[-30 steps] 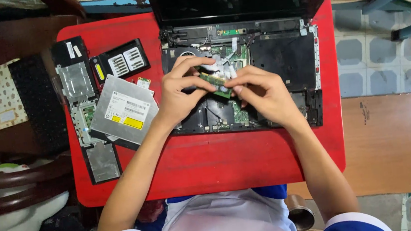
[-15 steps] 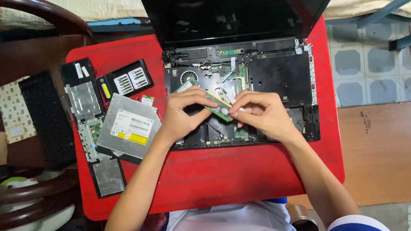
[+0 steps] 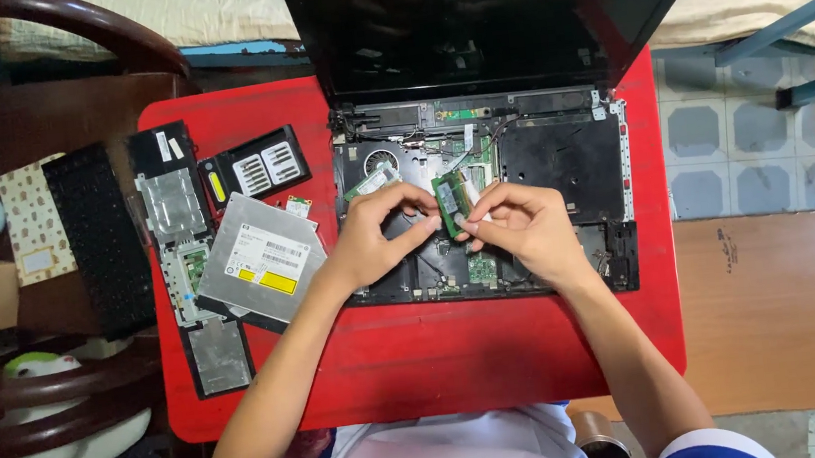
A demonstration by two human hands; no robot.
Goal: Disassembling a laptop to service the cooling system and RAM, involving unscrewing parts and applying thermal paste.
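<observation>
We look down on a small red square table [image 3: 421, 367] where an opened black laptop base with its circuit boards bared [image 3: 560, 159] lies under its raised dark screen [image 3: 476, 13]. Both our hands meet over the middle of that base, on a small green rectangular memory module [image 3: 448, 202]. The left hand [image 3: 373, 237] pinches the module's left edge between thumb and forefinger, and the right hand [image 3: 522, 228] closes its fingertips on the right edge and lower end, so the module is gripped from both sides and stands tilted, lifted a little above the boards (whether its lower end still touches a slot we cannot tell).

To the left of the base, on the table, lies a flat silver optical drive with a yellow sticker [image 3: 261, 258], and beside it a black vented plastic cover [image 3: 257, 166] and a grey metal bracket plate [image 3: 171, 204]. A black detached keyboard [image 3: 100, 239] lies past the table's left edge.
</observation>
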